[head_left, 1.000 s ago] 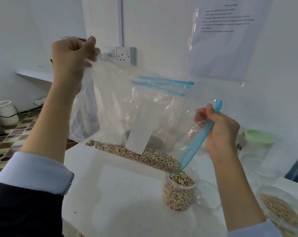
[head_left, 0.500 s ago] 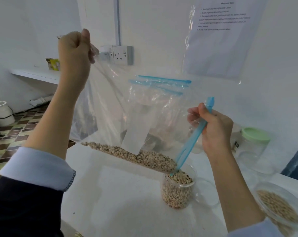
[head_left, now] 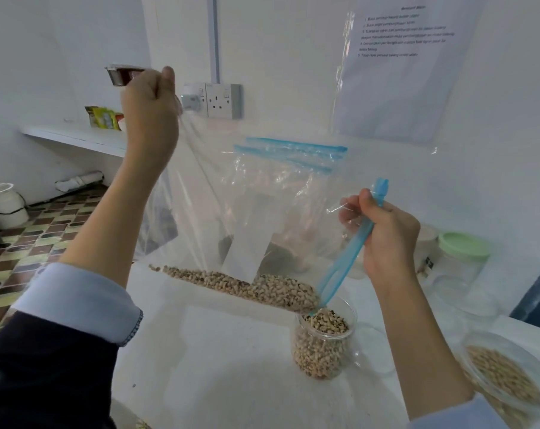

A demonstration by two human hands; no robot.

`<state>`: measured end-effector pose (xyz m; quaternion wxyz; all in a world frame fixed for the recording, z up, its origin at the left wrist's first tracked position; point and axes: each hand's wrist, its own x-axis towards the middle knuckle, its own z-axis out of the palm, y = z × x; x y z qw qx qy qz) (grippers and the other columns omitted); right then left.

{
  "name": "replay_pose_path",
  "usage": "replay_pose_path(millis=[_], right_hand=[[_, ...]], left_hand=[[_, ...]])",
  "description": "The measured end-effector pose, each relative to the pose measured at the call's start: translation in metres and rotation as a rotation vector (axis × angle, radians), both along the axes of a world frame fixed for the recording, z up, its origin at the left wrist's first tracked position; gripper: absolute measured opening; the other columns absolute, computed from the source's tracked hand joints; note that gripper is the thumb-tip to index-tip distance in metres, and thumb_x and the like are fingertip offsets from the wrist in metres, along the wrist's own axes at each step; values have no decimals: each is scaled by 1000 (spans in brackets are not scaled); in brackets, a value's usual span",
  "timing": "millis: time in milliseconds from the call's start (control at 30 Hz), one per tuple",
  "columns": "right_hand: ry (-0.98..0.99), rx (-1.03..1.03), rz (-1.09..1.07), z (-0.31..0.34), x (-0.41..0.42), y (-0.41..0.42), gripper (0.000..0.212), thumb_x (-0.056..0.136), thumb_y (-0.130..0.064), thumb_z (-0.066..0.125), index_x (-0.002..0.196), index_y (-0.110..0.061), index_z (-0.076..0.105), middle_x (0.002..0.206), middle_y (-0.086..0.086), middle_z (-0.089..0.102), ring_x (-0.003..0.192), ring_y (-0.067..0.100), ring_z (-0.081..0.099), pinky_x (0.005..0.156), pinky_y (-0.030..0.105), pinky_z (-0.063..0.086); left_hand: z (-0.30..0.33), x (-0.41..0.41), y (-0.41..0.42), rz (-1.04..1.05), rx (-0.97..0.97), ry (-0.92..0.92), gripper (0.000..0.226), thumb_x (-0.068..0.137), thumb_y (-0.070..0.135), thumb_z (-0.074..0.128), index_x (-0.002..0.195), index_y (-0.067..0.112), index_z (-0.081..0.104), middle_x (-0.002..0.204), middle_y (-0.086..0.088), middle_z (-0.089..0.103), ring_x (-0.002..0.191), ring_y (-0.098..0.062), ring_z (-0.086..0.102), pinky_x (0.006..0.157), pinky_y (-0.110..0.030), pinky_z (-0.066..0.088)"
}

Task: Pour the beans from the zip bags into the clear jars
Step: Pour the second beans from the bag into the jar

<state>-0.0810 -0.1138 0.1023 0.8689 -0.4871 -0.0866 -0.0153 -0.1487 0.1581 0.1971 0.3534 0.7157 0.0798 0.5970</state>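
A large clear zip bag (head_left: pixel 256 212) with a blue zip strip hangs tilted over the white table (head_left: pixel 216 366). My left hand (head_left: pixel 149 100) pinches its raised bottom corner high up. My right hand (head_left: pixel 386 233) grips the blue zip edge lower down. Pale speckled beans (head_left: pixel 247 286) lie along the bag's low edge and run toward the corner above an open clear jar (head_left: pixel 323 345), which is almost full of beans.
Other blue-zipped bags (head_left: pixel 293 150) stand behind. A green-lidded clear jar (head_left: pixel 460 267) sits at the right by the wall, and a clear container of beans (head_left: pixel 504 376) at the lower right. A wall socket (head_left: pixel 220 100) and a taped sheet (head_left: pixel 408 57) are behind.
My left hand has kept lifting the bag's corner a little, and the bag's low corner stays over the jar. The beans have slid further toward the jar.
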Motion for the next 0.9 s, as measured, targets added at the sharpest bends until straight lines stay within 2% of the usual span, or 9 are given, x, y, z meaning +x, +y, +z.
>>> replay_pose_path(millis=[133, 233, 333, 433, 533, 700, 900], right_hand=[[22, 28, -19, 1, 0, -1, 19, 88, -6, 64, 70, -1, 65, 63, 8, 68, 55, 15, 63, 64, 28, 57], [-1, -19, 13, 2, -1, -1, 19, 89, -7, 64, 71, -1, 66, 63, 7, 69, 56, 15, 64, 66, 28, 58], [12, -8, -15, 1, 0, -2, 20, 89, -6, 64, 70, -1, 65, 61, 6, 68, 55, 14, 64, 68, 29, 59], [-4, -34, 7, 2, 0, -5, 20, 90, -8, 63, 71, -1, 65, 62, 6, 69, 56, 17, 66, 66, 29, 59], [3, -29, -25, 0, -1, -5, 21, 90, -9, 63, 71, -2, 65, 61, 4, 69, 56, 16, 67, 64, 28, 58], [20, -46, 9, 2, -4, -3, 19, 89, -11, 64, 72, -3, 66, 62, 4, 70, 56, 16, 67, 62, 26, 57], [36, -46, -19, 3, -6, -5, 18, 90, -12, 64, 74, -3, 66, 62, 3, 70, 57, 15, 68, 61, 24, 57]], left_hand=[[0, 6, 0, 37, 2, 39, 39, 98, 28, 35, 59, 22, 34, 56, 1, 38, 52, -9, 32, 53, -24, 26], [0, 10, -1, 58, 16, 78, 37, 95, 33, 33, 60, 21, 34, 57, 0, 38, 59, -19, 35, 58, -30, 27], [3, 12, -1, 40, 21, 86, 37, 93, 36, 32, 59, 20, 36, 59, -5, 41, 61, -22, 37, 59, -32, 30], [5, 14, -1, 58, 39, 93, 41, 92, 37, 32, 57, 16, 33, 64, -15, 44, 62, -24, 38, 59, -35, 31], [6, 15, -4, 54, 40, 102, 48, 92, 38, 33, 60, 4, 41, 67, -17, 46, 63, -26, 39, 62, -40, 36], [8, 19, -3, 69, 50, 128, 43, 96, 33, 33, 56, 16, 33, 68, -17, 46, 64, -25, 40, 63, -35, 34], [11, 16, -3, 44, 50, 137, 45, 95, 34, 34, 59, 9, 40, 68, -16, 48, 64, -25, 42, 63, -35, 35]])
